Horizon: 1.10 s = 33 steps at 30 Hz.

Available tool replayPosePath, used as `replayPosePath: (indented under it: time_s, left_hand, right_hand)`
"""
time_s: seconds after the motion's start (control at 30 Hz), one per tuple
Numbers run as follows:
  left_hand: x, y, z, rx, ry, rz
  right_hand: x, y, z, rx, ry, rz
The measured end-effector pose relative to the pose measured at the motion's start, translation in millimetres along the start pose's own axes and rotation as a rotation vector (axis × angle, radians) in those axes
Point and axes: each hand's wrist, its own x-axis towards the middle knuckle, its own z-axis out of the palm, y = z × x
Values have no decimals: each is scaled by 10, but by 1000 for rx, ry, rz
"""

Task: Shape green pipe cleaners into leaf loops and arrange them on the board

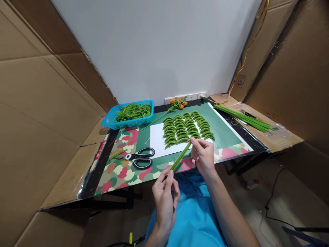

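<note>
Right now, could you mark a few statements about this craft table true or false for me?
1. The left hand and right hand both hold fuzzy green strips. True.
2. The scissors are in the right hand. False: they lie on the table, left of the hands.
3. The blue basket holds green pieces. True.
4. The curved green pieces are heaped in one pile. False: they are lined up in columns.
5. The orange decoration lies near the wall sockets. True.

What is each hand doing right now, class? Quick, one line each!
Left hand: closed on one end of the green stems.
Right hand: pinching their other end.
</note>
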Motion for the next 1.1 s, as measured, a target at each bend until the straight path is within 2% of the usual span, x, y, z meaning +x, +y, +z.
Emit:
replayPosePath:
  time_s: [0.1, 0.27, 0.4, 0.57, 0.67, 0.77, 0.83, 0.97, 1.1]
  left_hand:
    - [39, 53, -7, 0, 24, 17]
    - [102, 203, -36, -59, 35, 40]
    - [134, 315, -119, -49, 123, 96]
    - [188, 448, -260, -88, 177, 179]
    - [268, 570, -378, -77, 208, 262]
    - [360, 739, -538, -72, 291, 372]
    - [402, 858, -658, -85, 294, 441]
    - [431, 1028, -885, -61, 275, 484]
    - [456, 1077, -1034, -41, 238, 488]
  right_hand:
    - [-18, -18, -12, -3, -46, 25]
    - [-102, -104, -40, -140, -248, 73]
    - [-171, -137, -64, -259, -337, 62]
    - [-272, -131, -19, -482, -573, 116]
    - [-312, -142, 93, -608, -715, 31]
    - [-282, -123, 237, -605, -695, -144]
    - [-233, -80, 334, -574, -647, -219]
    - [-148, 52, 540, -611, -669, -232]
    - [-127, 209, 775, -789, -736, -249]
